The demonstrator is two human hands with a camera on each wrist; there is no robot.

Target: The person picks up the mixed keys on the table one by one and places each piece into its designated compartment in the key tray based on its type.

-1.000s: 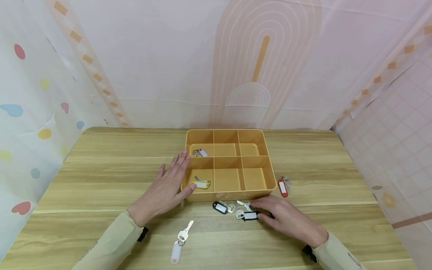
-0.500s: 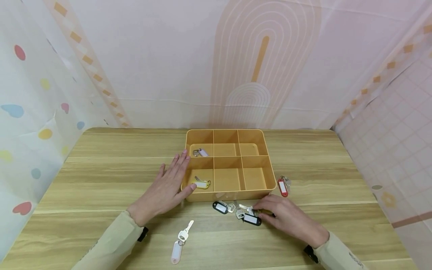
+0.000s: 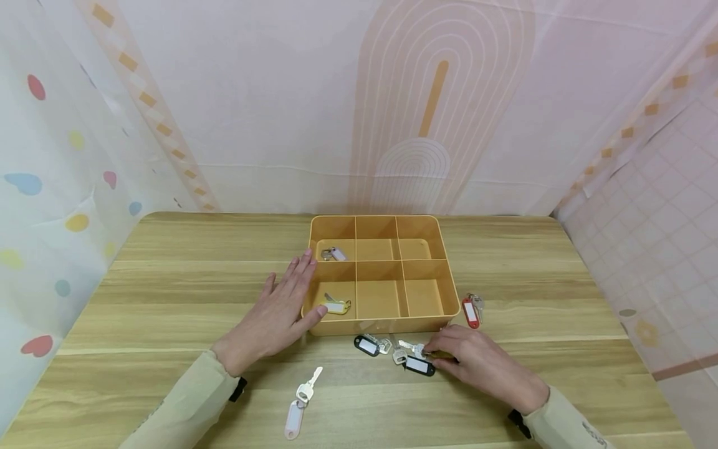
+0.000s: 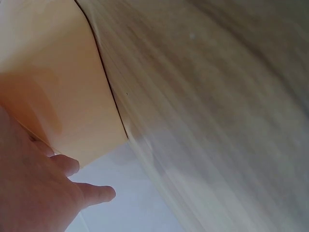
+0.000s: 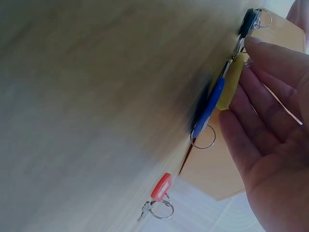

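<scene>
My left hand point(image 3: 275, 308) rests along the left wall of an orange divided box point(image 3: 377, 325), fingers extended and thumb over its front left corner. At the box's front right corner, my right hand point(image 3: 477, 358) pinches a key with a yellow tag point(image 5: 231, 82) between thumb and fingers. Under it lies a blue key tag point(image 5: 210, 108), hidden by the hand in the head view. Just left of the fingertips are keys with a black tag point(image 3: 418, 365). Another black-tagged key set point(image 3: 367, 345) lies beside them.
Right of the box lies a red-tagged key point(image 3: 470, 312); a pale pink-tagged key point(image 3: 293, 419) lies nearer the front. Inside the left compartments are a yellow-tagged key point(image 3: 336, 307) and a pale lilac-tagged key point(image 3: 338, 253). Patterned cloth point(image 3: 269, 112) stands behind the table.
My right hand has drawn slightly right, and a yellow tag now shows between its fingers. The nearest black tag has turned and shifted a little toward the front. The left hand stays put.
</scene>
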